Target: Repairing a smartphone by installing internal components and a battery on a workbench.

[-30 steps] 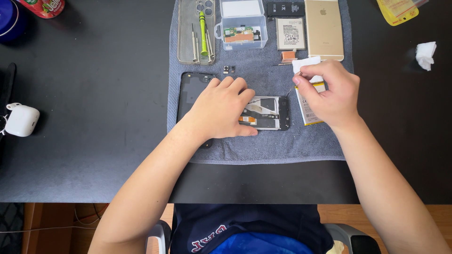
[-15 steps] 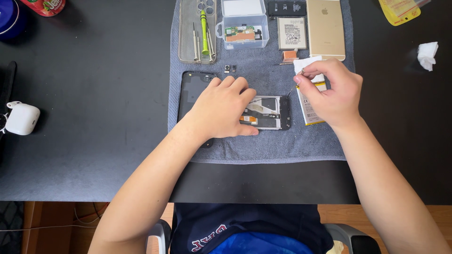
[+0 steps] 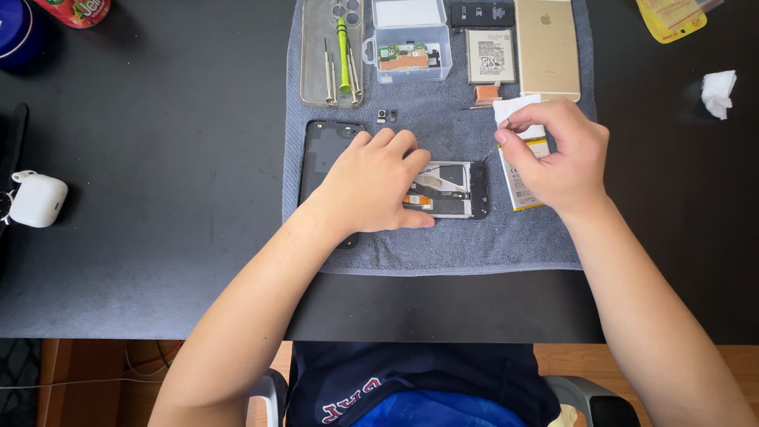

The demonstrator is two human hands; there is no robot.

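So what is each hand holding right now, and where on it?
Right hand pinches a small white wipe by its lower edge. Left hand holds nothing, resting flat on the opened phone.

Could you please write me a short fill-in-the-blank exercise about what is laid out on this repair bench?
1. The left hand rests flat on the opened ____.
2. The green screwdriver lies in a clear ____.
3. Everything being repaired sits on a grey ____.
4. The right hand pinches a small white ____.

Missing words: phone; tray; towel; wipe
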